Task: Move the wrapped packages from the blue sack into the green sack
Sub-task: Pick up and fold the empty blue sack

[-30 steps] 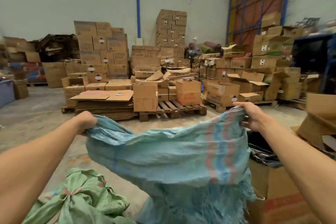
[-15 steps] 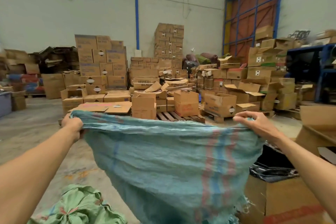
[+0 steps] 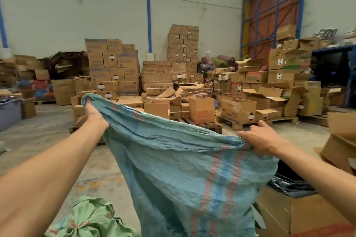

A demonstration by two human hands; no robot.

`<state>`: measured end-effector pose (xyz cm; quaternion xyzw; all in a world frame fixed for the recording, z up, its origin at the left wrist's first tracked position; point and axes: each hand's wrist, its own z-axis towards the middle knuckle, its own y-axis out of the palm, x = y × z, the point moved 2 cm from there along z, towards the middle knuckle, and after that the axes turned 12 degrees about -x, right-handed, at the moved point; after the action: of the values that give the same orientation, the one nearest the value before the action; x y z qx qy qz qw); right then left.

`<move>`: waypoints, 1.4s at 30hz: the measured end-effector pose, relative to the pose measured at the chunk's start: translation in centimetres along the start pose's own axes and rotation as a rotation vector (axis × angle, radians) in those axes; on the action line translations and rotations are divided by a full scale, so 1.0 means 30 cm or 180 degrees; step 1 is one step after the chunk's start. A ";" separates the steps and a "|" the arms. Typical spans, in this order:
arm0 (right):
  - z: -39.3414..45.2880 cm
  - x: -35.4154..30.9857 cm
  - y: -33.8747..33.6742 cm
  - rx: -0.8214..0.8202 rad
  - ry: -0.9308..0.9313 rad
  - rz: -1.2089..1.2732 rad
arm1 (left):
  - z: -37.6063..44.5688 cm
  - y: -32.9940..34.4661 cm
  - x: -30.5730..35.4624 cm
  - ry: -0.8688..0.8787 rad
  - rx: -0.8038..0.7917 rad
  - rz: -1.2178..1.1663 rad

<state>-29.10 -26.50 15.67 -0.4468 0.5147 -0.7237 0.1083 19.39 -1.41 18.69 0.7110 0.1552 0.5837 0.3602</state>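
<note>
We find the blue sack (image 3: 185, 175) held up off the floor, left hand (image 3: 92, 114) gripping its higher corner, right hand (image 3: 259, 138) gripping the lower. The green sack (image 3: 92, 219) lies crumpled on the floor below. No packages show; we judge the blue sack emptied, to be put aside next

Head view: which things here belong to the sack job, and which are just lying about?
Job:
blue sack, held up by left hand and right hand
green sack, crumpled on the floor

Lying about:
stacked cartons
pallet
open box
</note>
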 end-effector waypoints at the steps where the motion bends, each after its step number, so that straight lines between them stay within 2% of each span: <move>1: 0.003 -0.020 -0.006 0.0046 -0.0063 0.0067 | -0.023 0.025 -0.014 -0.0167 -0.0082 -0.0079; 2: 0.003 -0.037 -0.011 0.0162 -0.0191 0.0102 | -0.105 0.057 -0.018 -0.0232 -0.0213 0.0127; 3: 0.006 -0.051 -0.011 0.0242 -0.0316 0.0121 | -0.048 0.049 -0.048 -0.0312 -0.0288 0.0136; 6: -0.002 -0.077 0.000 0.0270 -0.0544 0.0614 | -0.033 0.075 -0.091 -0.0562 -0.0089 0.0479; 7: -0.009 -0.083 0.001 0.0331 -0.0586 0.0744 | -0.015 0.058 -0.090 -0.0838 -0.0095 -0.0139; 8: -0.016 -0.085 0.001 0.0470 -0.0623 0.0781 | -0.126 0.057 -0.060 -0.0696 -0.0418 0.0190; 10: -0.033 -0.092 0.005 0.0777 -0.0699 0.0698 | -0.172 0.054 -0.068 -0.0756 -0.0845 0.0047; 11: -0.039 -0.096 0.009 0.0999 -0.0779 0.0648 | -0.195 0.062 -0.078 -0.0668 -0.0990 -0.0111; 13: -0.056 -0.103 0.006 0.1334 -0.0913 0.0515 | -0.221 0.068 -0.096 -0.0355 -0.0966 0.0050; 14: -0.064 -0.109 0.004 0.1476 -0.1000 0.0525 | -0.235 0.067 -0.107 -0.0032 -0.0733 0.0153; 17: -0.068 -0.125 0.005 0.2068 -0.1553 0.0352 | -0.280 0.073 -0.140 0.0362 0.0107 0.0654; 20: -0.094 -0.154 -0.011 0.2451 -0.2111 -0.0109 | -0.283 0.098 -0.168 0.0103 0.0212 0.0645; 21: -0.103 -0.158 -0.011 0.2502 -0.2203 -0.0215 | -0.251 0.096 -0.179 -0.0061 0.0183 0.0602; 24: -0.113 -0.155 -0.011 0.2364 -0.2206 -0.0197 | -0.247 0.097 -0.184 -0.0025 0.0209 0.0877; 26: -0.105 -0.149 0.000 0.2037 -0.2055 -0.0140 | -0.228 0.096 -0.203 0.0152 0.0314 0.0819; 28: -0.096 -0.151 0.016 0.1508 -0.1906 0.0076 | -0.017 0.057 -0.227 0.0306 0.0260 0.0704; 29: -0.092 -0.148 0.022 0.1244 -0.1816 0.0334 | 0.152 0.035 -0.255 0.0196 0.0124 0.0781; 31: -0.080 -0.130 0.023 0.0829 -0.1528 0.0944 | 0.183 0.040 -0.238 -0.0062 -0.0267 0.0969; 32: -0.070 -0.124 0.017 0.0677 -0.1364 0.1149 | 0.153 0.045 -0.237 -0.0069 -0.0347 0.1055; 33: -0.060 -0.121 0.006 0.0628 -0.1216 0.1325 | 0.041 0.067 -0.218 -0.0078 -0.0650 0.1064; 35: -0.040 -0.129 -0.039 0.0969 -0.1080 0.1636 | -0.296 0.140 -0.178 -0.0336 -0.1523 0.1312; 38: -0.011 -0.169 -0.132 0.1759 -0.1175 0.1563 | -0.541 0.219 -0.165 -0.0685 -0.2779 0.2088; 40: 0.009 -0.208 -0.210 0.2092 -0.1356 0.1681 | -0.637 0.249 -0.174 -0.0978 -0.3322 0.2741; 42: 0.041 -0.246 -0.275 0.2058 -0.1417 0.1932 | -0.712 0.274 -0.204 -0.1130 -0.3788 0.3176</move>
<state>-21.41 -19.07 18.75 -0.3641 0.3351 -0.6691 0.5544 -4.03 -3.95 21.27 0.4672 -0.5790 0.5391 0.3949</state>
